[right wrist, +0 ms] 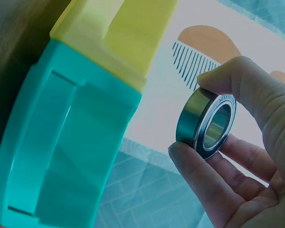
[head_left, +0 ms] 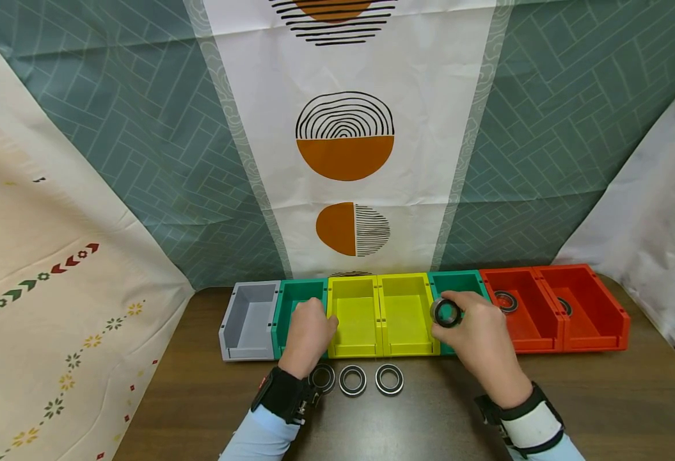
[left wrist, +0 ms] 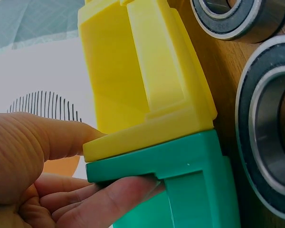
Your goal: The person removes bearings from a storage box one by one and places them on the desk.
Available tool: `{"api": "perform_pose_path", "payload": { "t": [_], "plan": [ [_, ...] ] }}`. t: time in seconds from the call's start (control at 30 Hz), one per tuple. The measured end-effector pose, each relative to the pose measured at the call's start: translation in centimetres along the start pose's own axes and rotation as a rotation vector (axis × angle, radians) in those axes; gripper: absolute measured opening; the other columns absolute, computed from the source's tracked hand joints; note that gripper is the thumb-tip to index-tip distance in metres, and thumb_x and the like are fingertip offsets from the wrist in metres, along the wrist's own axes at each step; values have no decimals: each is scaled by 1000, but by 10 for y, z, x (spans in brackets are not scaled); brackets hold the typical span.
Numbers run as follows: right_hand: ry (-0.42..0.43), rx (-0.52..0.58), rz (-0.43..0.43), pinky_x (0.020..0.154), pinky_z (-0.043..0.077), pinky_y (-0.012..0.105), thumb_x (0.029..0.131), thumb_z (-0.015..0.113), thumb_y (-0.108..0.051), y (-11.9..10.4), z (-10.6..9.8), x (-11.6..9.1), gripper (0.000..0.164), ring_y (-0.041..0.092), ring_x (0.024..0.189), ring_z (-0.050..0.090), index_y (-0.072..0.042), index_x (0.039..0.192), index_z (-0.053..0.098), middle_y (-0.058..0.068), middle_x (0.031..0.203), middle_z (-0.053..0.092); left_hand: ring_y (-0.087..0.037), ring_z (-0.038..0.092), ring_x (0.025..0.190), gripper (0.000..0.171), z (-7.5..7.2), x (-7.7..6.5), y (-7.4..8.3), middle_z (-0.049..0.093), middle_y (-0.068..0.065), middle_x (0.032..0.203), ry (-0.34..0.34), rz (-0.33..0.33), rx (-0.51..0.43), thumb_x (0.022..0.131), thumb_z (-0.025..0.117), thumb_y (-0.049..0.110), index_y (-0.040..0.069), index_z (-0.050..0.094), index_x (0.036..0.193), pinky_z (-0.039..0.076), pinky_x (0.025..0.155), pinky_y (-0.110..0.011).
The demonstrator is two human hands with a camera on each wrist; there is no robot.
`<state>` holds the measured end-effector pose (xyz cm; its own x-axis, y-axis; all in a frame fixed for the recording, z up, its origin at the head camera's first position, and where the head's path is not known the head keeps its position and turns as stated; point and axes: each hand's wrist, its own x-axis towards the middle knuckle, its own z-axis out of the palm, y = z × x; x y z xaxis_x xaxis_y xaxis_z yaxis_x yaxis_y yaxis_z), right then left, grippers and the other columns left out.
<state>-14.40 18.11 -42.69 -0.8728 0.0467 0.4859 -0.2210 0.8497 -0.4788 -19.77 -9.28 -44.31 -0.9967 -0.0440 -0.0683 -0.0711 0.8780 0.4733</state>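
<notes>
My left hand [head_left: 309, 333] pinches the adjoining side walls of the left green bin [left wrist: 190, 183] and the yellow bin [left wrist: 180, 114] beside it. Its thumb lies on the yellow side, its fingers on the green side. Over the right green bin [right wrist: 85, 142], my right hand [head_left: 478, 336] holds a ball bearing [right wrist: 194, 121] between thumb and fingers, its ring face tilted. The bearing is raised above the bin and apart from it. Three bearings [head_left: 389, 393] lie on the table in front of the bins, the leftmost partly covered by my left wrist.
Several bins stand side by side along the back of the brown table [head_left: 429, 422]: a grey bin [head_left: 251, 320] at the left end, a second yellow bin [head_left: 409, 320], and two red bins [head_left: 593, 307] at the right, each with a bearing inside. Patterned cloth [head_left: 349, 192] hangs behind.
</notes>
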Motion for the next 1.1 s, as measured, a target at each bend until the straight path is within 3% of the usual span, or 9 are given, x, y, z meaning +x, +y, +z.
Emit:
{"api": "perform_pose_path", "payload": {
  "t": [0.43, 0.67, 0.87, 1.1],
  "plan": [
    [-52, -1, -19, 74, 50, 39, 59, 83, -20, -15, 0, -15, 57, 23, 96, 57, -8, 111, 65, 8, 109, 59, -16, 48, 46, 25, 1, -1, 0, 39, -2, 56, 0, -9, -5, 87, 62, 23, 5, 54, 72, 40, 43, -24],
    [-78, 19, -35, 70, 51, 34, 57, 85, -18, -21, 1, -26, 55, 19, 92, 57, -11, 108, 66, 4, 107, 59, -16, 49, 46, 24, 0, -2, 1, 38, -2, 56, -7, -17, -18, 87, 62, 22, 5, 54, 72, 41, 43, -24],
    [-153, 18, -8, 70, 51, 31, 57, 85, -18, -26, 4, -34, 56, 18, 93, 56, -12, 109, 65, 3, 107, 59, -16, 49, 47, 23, 0, -2, 1, 40, -3, 56, -1, -24, -20, 87, 62, 22, 4, 55, 75, 41, 44, -25],
    [-183, 8, -78, 73, 50, 29, 55, 83, -20, -24, 11, -43, 50, 12, 88, 55, -14, 102, 67, -3, 97, 59, -16, 48, 47, 23, 1, -1, 0, 38, -2, 57, 12, -12, -23, 87, 62, 22, 5, 54, 74, 40, 43, -24]
  ]
}}
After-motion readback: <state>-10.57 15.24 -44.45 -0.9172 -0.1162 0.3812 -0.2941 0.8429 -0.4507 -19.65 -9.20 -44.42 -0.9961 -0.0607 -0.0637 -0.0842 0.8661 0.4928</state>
